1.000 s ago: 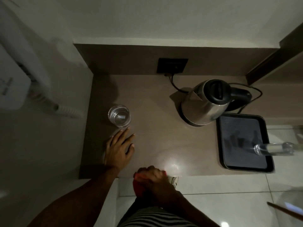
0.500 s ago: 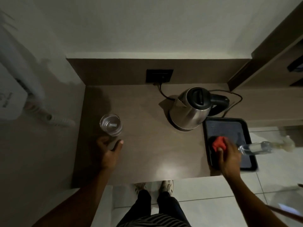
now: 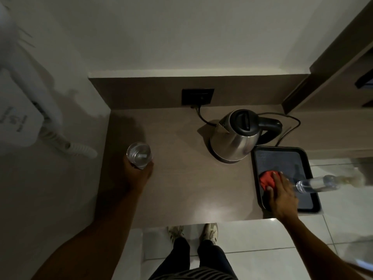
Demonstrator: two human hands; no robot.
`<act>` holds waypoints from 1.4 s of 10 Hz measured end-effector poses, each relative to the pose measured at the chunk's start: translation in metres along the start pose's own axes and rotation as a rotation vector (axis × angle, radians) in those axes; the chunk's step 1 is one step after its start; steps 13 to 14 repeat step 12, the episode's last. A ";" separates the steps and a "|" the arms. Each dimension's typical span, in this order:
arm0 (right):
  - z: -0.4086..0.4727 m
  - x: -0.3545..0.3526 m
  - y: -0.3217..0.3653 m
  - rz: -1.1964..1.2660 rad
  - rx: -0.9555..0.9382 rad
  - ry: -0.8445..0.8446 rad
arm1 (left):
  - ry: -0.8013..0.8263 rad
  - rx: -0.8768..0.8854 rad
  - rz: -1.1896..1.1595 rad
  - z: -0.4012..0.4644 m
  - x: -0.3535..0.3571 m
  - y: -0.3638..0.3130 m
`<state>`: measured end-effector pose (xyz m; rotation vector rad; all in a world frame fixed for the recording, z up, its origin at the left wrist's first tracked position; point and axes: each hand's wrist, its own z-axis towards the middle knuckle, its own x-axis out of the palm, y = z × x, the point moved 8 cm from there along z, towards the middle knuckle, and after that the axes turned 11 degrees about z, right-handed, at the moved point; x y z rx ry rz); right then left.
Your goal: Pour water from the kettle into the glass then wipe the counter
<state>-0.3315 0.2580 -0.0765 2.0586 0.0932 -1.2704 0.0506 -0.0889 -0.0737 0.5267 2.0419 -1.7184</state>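
A clear glass [image 3: 138,155] stands at the left end of the brown counter [image 3: 181,178]. My left hand [image 3: 134,175] wraps around its near side. The steel kettle [image 3: 235,137] with a black lid and handle sits on its base at the back right, its cord plugged into a black wall socket [image 3: 197,96]. A red cloth [image 3: 266,179] lies on the black tray [image 3: 282,156] at the right end. My right hand [image 3: 281,194] rests on the cloth, fingers spread over it.
A clear plastic bottle [image 3: 316,183] lies across the tray beside my right hand. A white wall-mounted hair dryer [image 3: 24,110] with a coiled cord hangs left of the counter. A dark cabinet [image 3: 333,67] stands at the back right. My feet [image 3: 193,233] are on the tiled floor below.
My right hand carried the red cloth from the counter's front edge to the tray on the right. My left hand went from flat on the counter to wrapped around the glass.
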 end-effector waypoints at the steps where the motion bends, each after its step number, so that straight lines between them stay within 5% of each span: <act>1: -0.001 -0.001 0.002 0.015 0.009 0.005 | 0.007 0.034 0.033 -0.004 0.000 -0.005; 2: -0.002 -0.003 0.004 0.024 0.017 0.018 | 0.033 0.203 0.130 -0.018 -0.002 -0.021; 5: -0.003 -0.003 0.003 0.022 0.018 0.046 | 0.357 0.261 0.194 -0.097 0.051 -0.044; 10: 0.001 -0.006 -0.003 0.052 0.063 0.086 | 0.463 0.374 0.298 -0.122 0.076 -0.064; 12: -0.002 -0.034 0.047 0.269 -0.068 -0.155 | 0.283 0.610 0.296 -0.109 0.051 -0.080; 14: -0.002 -0.034 0.047 0.269 -0.068 -0.155 | 0.283 0.610 0.296 -0.109 0.051 -0.080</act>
